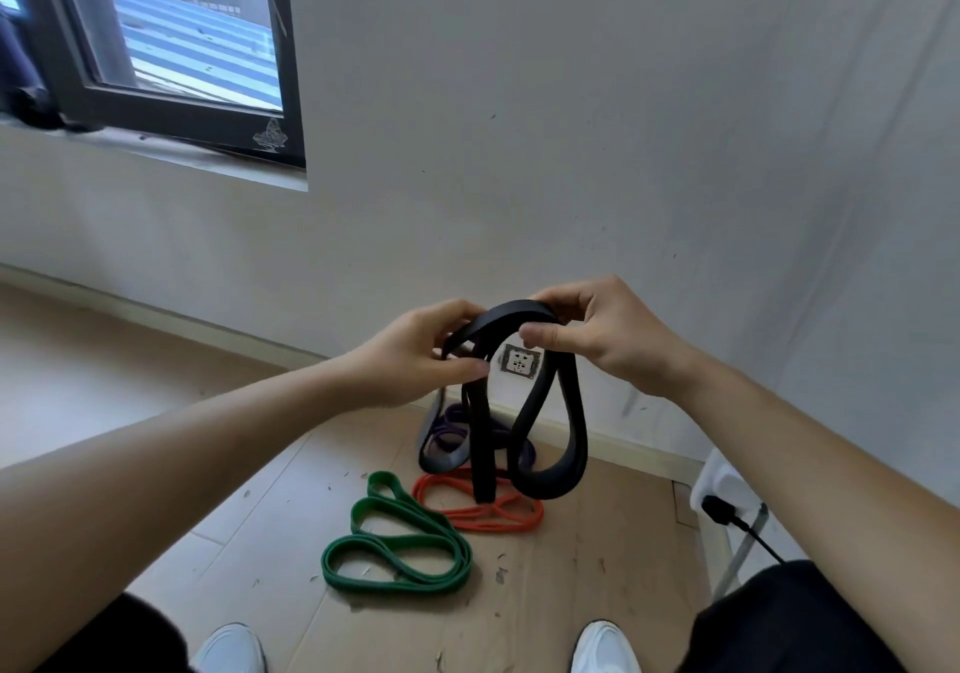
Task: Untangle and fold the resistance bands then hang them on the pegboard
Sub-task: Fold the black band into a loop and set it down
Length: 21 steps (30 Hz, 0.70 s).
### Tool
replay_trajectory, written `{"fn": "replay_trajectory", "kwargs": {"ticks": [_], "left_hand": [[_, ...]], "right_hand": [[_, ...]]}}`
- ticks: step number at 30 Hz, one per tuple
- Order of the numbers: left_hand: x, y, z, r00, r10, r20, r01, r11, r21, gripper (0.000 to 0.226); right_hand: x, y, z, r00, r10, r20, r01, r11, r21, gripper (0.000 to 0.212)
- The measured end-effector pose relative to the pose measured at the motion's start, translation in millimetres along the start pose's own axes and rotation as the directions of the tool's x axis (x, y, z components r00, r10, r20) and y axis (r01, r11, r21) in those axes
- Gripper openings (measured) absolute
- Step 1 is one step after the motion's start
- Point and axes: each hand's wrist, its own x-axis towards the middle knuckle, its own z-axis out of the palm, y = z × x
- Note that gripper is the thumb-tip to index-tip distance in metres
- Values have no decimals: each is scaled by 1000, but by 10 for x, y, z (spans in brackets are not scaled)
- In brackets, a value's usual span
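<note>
Between both hands, up over the floor: black band [481, 443], mid-fold. left hand [415, 355] pinches the gathered strands between thumb and fingers, right hand [608, 339] has its fingers curled over the top arch with the thumb under it. Both are gripping, neither is free

Orientation: long axis roughly vertical. Gathered end is up at the hands, loop bends point down at the floor. Looks like two or three hanging loops of uneven length, so the fold isn't squared up yet. Lowest bends overlap the orange band [498, 524] in view, can't tell if they touch it

Progress, my read:
- green band [395, 586] lies flat on the floor [597, 568] in tidy stacked loops, looks folded
- orange band, just beside it, same
- purple band [448, 430] and grey band [432, 459] overlap each other by the wall, partly hidden behind the black one, can't tell if they're sorted
- black: untangled enough to hang free, fold in hand
- nothing hung, no pegboard in frame

So roughly two of five folded, hanging step not begun. Wall socket [521, 360] sits right behind the black loops
</note>
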Motion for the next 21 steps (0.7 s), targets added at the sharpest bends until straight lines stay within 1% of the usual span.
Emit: {"fn": "replay_trajectory", "kwargs": {"ticks": [2,5,7,9,11,12,14,15,16,19,21], "left_hand": [[-5,75,68,1000,-5,8,6,993,-121,36],[9,158,129,999,0,-53,-10,983,-182,28],[27,181,119,994,-2,-105,-21,976,-218,22],[41,189,96,994,-3,-113,-24,971,-240,16],[42,194,94,996,-7,-83,-13,971,-239,12],[41,201,102,998,-6,-65,-9,973,-230,12],[45,201,122,1000,-1,-31,-6,979,-206,16],[50,197,127,1000,-2,-19,-2,981,-194,18],[52,196,126,1000,-5,-11,3,983,-184,18],[67,186,111,1000,-4,-15,2,992,-125,16],[73,145,93,999,-7,-47,3,997,-74,22]], "right_hand": [[-1,0,17,999,-22,-47,24,999,49,19],[-17,-22,15,997,-22,-69,31,990,137,18],[-26,-12,-17,998,10,-56,-4,993,116,21],[-39,6,-54,998,58,-3,-58,995,81,22],[-58,-9,-51,989,112,92,-113,994,5,22],[-62,-33,-39,984,122,130,-114,991,-63,21],[-55,-100,-12,982,113,155,-77,973,-217,19],[-44,-130,-6,983,107,148,-65,962,-265,20],[-36,-153,-8,985,108,137,-67,958,-277,22],[-39,-174,-16,987,98,125,-69,974,-214,28],[-42,-147,-9,990,91,110,-72,983,-168,35]]}}
